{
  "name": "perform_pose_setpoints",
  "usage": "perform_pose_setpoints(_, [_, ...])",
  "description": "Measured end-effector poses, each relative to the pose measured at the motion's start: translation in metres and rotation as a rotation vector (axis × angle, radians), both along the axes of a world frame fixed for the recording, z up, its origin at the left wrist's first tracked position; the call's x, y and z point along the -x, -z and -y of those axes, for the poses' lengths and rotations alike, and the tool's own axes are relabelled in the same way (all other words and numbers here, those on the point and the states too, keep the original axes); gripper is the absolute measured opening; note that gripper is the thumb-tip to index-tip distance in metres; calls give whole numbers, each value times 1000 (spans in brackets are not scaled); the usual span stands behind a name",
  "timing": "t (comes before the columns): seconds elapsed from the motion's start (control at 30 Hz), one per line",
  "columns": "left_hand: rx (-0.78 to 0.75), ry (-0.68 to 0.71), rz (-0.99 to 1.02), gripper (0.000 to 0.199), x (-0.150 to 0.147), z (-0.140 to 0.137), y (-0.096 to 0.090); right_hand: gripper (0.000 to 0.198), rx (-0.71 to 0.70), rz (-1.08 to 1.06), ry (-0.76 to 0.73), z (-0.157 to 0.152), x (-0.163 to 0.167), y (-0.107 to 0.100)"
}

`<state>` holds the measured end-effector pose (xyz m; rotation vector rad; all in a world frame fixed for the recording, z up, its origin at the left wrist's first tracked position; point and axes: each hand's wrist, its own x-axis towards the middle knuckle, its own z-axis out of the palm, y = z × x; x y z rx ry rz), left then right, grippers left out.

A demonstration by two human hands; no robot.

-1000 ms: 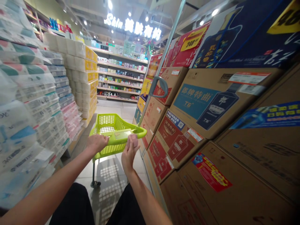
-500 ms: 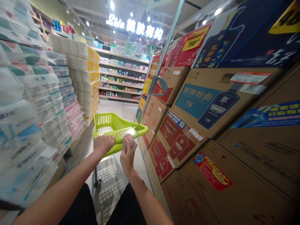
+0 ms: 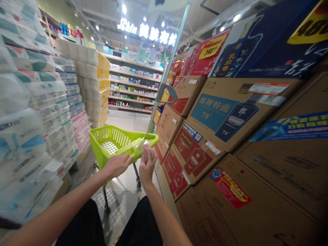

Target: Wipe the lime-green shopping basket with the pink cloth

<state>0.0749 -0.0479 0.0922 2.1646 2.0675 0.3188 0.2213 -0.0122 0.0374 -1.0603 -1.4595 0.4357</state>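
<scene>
In front of me stands a lime-green shopping cart (image 3: 97, 148), its perforated basket turned to the left. My left hand (image 3: 116, 165) is closed around the near left end of the cart's handle. My right hand (image 3: 147, 169) is closed on a crumpled pinkish cloth (image 3: 149, 150), which it presses against the handle bar near its right end; this spot is smeared by motion. A shiny clear cover (image 3: 139, 145) lies along the handle between my hands. My right fingertips hide part of the bar.
Stacked cartons (image 3: 212, 106) rise close on the right, beside a slanted metal pole (image 3: 174, 54) with a grey looped grip (image 3: 169, 94). Wrapped tissue packs (image 3: 51, 99) are piled on the left. Product shelves (image 3: 133, 83) stand beyond the tiled aisle.
The cart's basket has swung left and nearer, so more of its legs shows. My left hand has shifted right along with the handle; my right hand has moved slightly right with the cloth.
</scene>
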Motion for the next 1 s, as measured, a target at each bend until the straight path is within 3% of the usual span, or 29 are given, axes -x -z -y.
perform_pose_setpoints(0.07, [-78,176,26,51,23,4,2,42,47,-25,102,-21,-14,-15])
perform_pose_setpoints(0.17, [-212,111,-15,43,48,5,18,39,172,14,106,-39,-22,-17])
perform_pose_setpoints(0.27, [-219,-36,54,44,51,3,43,34,117,50,51,-17,-11,2])
perform_pose_setpoints(0.37, [-267,-75,66,45,39,3,56,33,29,51,-54,11,-5,13])
perform_pose_setpoints(0.6, [-354,-102,134,38,12,3,54,30,123,7,38,-23,-27,-13])
perform_pose_setpoints(0.83, [-393,-154,220,43,0,2,64,34,83,-54,-92,49,-10,23])
perform_pose_setpoints(0.9, [-385,-177,203,44,-2,1,63,31,100,-94,-92,48,-13,17])
perform_pose_setpoints(1.0, [-364,-203,176,45,-8,-1,60,30,112,-147,21,23,-15,1])
